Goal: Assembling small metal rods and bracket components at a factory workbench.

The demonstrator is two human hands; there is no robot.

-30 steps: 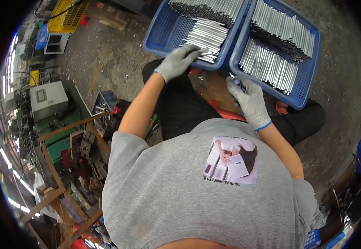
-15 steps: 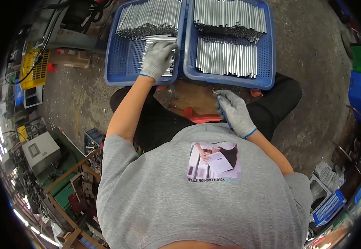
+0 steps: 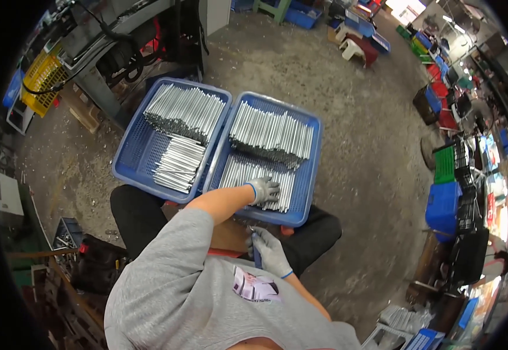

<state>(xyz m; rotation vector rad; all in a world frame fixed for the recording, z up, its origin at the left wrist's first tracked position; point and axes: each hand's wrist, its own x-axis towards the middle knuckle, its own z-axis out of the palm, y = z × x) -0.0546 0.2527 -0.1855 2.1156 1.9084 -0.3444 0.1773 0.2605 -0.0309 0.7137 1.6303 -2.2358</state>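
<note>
Head view: two blue plastic crates (image 3: 127,169) are seen side by side on the concrete floor (image 3: 359,116) in front of a seated person in a grey shirt. Both are filled with silver metal rods (image 3: 271,134), stacked in bundles at the far end and laid in flatter layers nearer the person; the long axes run roughly from near to far, slightly slanted. The gloved left hand (image 3: 264,189) is pressed, fingers curled, onto the near rods (image 3: 248,175) in the right-hand crate (image 3: 312,175). The gloved right hand (image 3: 268,251) is held over the lap, closed around a thin dark tool (image 3: 256,255).
</note>
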